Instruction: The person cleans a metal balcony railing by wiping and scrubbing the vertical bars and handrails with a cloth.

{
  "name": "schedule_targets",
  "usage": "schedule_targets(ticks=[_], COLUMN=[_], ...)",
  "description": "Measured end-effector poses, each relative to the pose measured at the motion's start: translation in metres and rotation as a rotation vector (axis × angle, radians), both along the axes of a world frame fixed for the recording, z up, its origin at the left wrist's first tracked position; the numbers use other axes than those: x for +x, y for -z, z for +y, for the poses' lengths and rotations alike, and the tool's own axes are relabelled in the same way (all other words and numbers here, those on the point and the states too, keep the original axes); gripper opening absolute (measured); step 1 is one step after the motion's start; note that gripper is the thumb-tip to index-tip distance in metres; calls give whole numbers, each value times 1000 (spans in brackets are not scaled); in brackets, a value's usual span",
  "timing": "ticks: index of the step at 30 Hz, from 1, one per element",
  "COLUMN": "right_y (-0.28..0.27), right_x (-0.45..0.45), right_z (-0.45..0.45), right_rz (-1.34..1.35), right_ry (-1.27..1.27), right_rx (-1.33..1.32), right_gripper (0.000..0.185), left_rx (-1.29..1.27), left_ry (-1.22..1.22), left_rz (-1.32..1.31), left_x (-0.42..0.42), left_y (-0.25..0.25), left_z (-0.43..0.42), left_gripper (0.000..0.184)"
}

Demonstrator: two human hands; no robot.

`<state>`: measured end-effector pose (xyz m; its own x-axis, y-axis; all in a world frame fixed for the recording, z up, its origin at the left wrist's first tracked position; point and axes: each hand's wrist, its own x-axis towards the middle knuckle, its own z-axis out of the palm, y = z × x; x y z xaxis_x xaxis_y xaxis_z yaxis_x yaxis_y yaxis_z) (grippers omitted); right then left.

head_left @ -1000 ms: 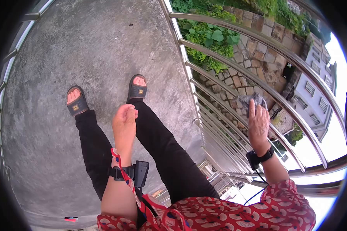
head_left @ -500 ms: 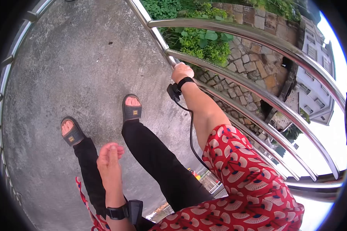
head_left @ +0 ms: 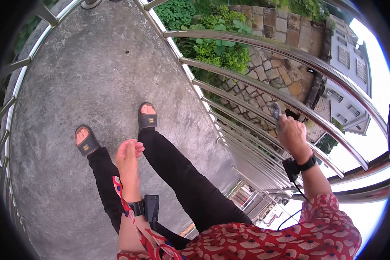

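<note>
My right hand [head_left: 293,135] is closed around a grey, cloth-like wad [head_left: 274,111] against a metal bar of the railing [head_left: 264,89]. Much of the wad is hidden by the fingers, and its exact kind cannot be made out. In front of my body, above the dark trousers, hangs my left hand [head_left: 129,158]. Its fingers are loosely bent, with nothing visible in them, and it touches no bar. Each wrist wears a black strap with a small box; a cable runs from the right one.
Grey concrete floor [head_left: 82,86] lies under my sandalled feet. Another metal railing [head_left: 18,86] runs along the left. Beyond the right bars, lower down, are green plants [head_left: 223,52], stone paving [head_left: 286,71] and a pale building [head_left: 348,65].
My right hand has moved from the railing's lower end, near the floor rail, up along the bars towards my body, and the grey wad now shows. My left hand has shifted slightly upward.
</note>
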<state>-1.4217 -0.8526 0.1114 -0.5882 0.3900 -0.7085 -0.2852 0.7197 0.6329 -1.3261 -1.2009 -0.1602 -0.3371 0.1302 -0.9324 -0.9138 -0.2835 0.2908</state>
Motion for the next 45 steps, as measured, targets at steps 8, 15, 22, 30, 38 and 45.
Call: schedule_targets(ticks=[8,15,22,30,38,45], right_y=[58,314,217,22,-178,-95], right_x=[10,4,-15,-130,-143,-160], right_z=[4,15,-66,-158,-127,-123], right_rz=[-24,26,-162,192,343,358], right_ry=[-66,185,-201,-656,-703,-582], right_rx=[91,4,-297,-208,254,202], right_gripper=[14,24,24,40,57,18], left_rx=[58,17,4,12,63,99], left_ry=[-104,-151,-185,-171,-206,-225], left_rz=[-36,-38,-48,-10,-16,-46], left_x=[-4,-14,-20,-13,-15,-20], left_y=[-10,-13,-15,-1,-2,-10], left_z=[7,-7,-10,-7,-9,-7], left_gripper=[22,22,21,22,22,24])
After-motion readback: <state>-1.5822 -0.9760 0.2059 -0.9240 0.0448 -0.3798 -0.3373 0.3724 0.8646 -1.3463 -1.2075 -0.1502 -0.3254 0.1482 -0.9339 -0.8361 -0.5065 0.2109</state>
